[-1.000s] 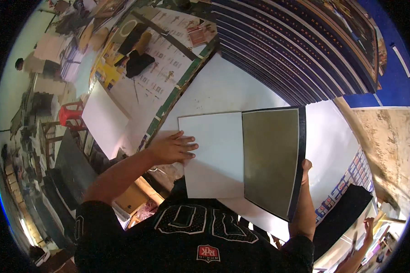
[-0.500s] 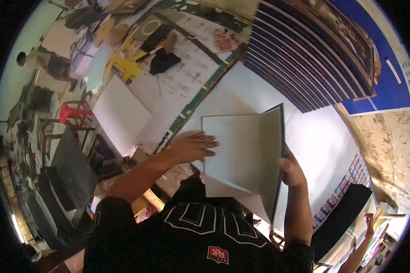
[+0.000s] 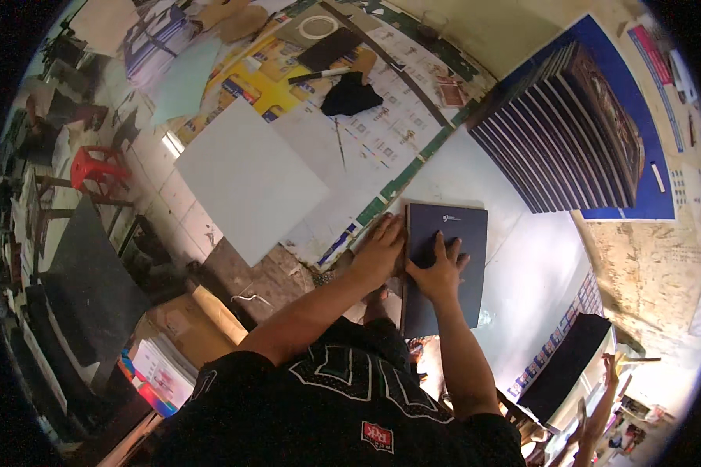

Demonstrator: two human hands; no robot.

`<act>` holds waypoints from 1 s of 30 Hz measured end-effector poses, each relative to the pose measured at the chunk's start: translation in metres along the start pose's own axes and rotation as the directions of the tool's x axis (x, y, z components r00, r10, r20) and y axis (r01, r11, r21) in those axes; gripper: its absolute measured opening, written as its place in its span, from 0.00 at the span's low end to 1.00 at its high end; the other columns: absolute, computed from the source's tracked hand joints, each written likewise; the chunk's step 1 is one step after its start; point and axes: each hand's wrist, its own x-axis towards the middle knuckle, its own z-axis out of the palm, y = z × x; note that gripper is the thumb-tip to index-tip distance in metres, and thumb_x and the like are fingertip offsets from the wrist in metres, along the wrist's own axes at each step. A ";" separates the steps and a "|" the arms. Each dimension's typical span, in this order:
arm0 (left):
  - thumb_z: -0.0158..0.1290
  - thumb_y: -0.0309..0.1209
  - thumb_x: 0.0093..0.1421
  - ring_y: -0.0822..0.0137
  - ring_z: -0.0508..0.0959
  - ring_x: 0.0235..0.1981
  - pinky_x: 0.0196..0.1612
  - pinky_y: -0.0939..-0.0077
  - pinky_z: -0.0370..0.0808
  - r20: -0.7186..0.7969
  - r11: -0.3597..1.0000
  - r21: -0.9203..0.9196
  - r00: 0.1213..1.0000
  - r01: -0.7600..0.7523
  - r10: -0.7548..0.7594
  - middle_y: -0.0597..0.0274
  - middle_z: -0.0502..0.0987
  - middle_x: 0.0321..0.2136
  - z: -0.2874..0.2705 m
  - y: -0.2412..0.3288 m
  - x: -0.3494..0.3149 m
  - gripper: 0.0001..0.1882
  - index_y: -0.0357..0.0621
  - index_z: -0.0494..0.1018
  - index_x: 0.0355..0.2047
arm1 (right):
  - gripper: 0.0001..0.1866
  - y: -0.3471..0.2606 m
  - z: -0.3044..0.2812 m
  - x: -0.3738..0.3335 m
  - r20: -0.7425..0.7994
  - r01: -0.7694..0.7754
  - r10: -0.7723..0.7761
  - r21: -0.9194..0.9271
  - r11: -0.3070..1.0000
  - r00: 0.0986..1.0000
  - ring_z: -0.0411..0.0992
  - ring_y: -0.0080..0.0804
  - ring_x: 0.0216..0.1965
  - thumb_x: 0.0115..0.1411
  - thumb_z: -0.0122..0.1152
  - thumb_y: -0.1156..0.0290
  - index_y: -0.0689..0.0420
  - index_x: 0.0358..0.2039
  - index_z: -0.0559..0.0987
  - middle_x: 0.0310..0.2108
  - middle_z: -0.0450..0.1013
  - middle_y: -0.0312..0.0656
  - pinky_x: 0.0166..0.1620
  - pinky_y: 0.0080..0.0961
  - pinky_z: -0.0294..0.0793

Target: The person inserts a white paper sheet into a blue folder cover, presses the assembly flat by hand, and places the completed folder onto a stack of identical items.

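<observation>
A closed dark navy hardcover book lies on the white tabletop in front of me, with small pale marks near the top of its cover. My right hand rests on that cover, fingers spread and thumb pointing left. Along the book's left edge lies my left hand, its fingers stretched out and touching the edge. Neither hand grips anything. The book's pages are hidden under the cover.
Several dark books stand in a stack at the right on a blue board. On the left table are a large white sheet, a black cloth and a brush. A red stool stands farther left. Another person's arm shows at lower right.
The book has gone from open, with white inside showing, to closed and flat. My right hand has left its right cover for the top; my left hand has moved right to its left edge.
</observation>
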 end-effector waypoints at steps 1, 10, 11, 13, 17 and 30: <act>0.51 0.24 0.51 0.47 0.48 0.69 0.68 0.60 0.53 0.015 1.000 0.004 1.000 0.002 -0.002 0.43 0.50 0.66 -0.003 0.001 -0.001 0.30 0.30 0.64 0.57 | 0.56 -0.001 0.003 0.000 -0.013 -0.022 0.022 -0.033 0.999 1.000 0.32 0.78 0.66 0.39 0.70 0.39 0.38 0.68 0.55 0.71 0.38 0.56 0.54 0.84 0.45; 0.50 0.27 0.51 0.49 0.55 0.67 0.66 0.59 0.57 -0.134 1.000 -0.016 0.991 -0.001 -0.002 0.47 0.57 0.64 -0.004 0.001 0.000 0.27 0.32 0.68 0.53 | 0.55 -0.004 0.011 0.001 -0.040 -0.018 0.014 -0.087 0.996 0.999 0.34 0.80 0.66 0.40 0.68 0.35 0.38 0.68 0.57 0.70 0.39 0.56 0.53 0.84 0.47; 0.50 0.27 0.51 0.49 0.55 0.66 0.66 0.59 0.58 -0.127 1.000 0.013 0.992 0.006 -0.004 0.47 0.57 0.64 -0.003 0.001 0.000 0.27 0.32 0.68 0.53 | 0.55 -0.006 0.010 0.002 -0.040 -0.018 0.015 -0.089 0.996 0.999 0.34 0.80 0.66 0.40 0.68 0.35 0.38 0.68 0.57 0.70 0.39 0.56 0.53 0.84 0.47; 0.50 0.28 0.51 0.50 0.56 0.66 0.66 0.59 0.57 -0.135 1.000 0.027 0.991 0.010 -0.006 0.48 0.57 0.64 -0.003 0.002 -0.001 0.27 0.32 0.68 0.53 | 0.54 -0.006 0.011 -0.001 -0.055 -0.019 0.013 -0.105 0.994 0.998 0.35 0.80 0.65 0.41 0.67 0.35 0.39 0.67 0.58 0.70 0.41 0.57 0.53 0.83 0.48; 0.50 0.29 0.52 0.51 0.57 0.66 0.66 0.59 0.58 -0.131 0.999 0.049 0.991 0.020 -0.014 0.49 0.58 0.64 -0.004 0.001 0.000 0.26 0.33 0.69 0.53 | 0.53 0.001 0.015 0.002 -0.071 -0.009 0.002 -0.089 0.996 0.997 0.35 0.79 0.66 0.42 0.67 0.36 0.39 0.67 0.59 0.70 0.42 0.57 0.54 0.82 0.50; 0.47 0.30 0.55 0.51 0.56 0.66 0.66 0.58 0.57 -0.084 0.997 0.052 0.995 0.059 -0.055 0.49 0.58 0.64 0.002 0.002 0.001 0.26 0.33 0.68 0.54 | 0.44 0.009 0.019 -0.002 -0.115 0.081 -0.110 -0.228 0.970 0.987 0.41 0.76 0.66 0.52 0.59 0.37 0.38 0.67 0.59 0.69 0.46 0.56 0.60 0.68 0.55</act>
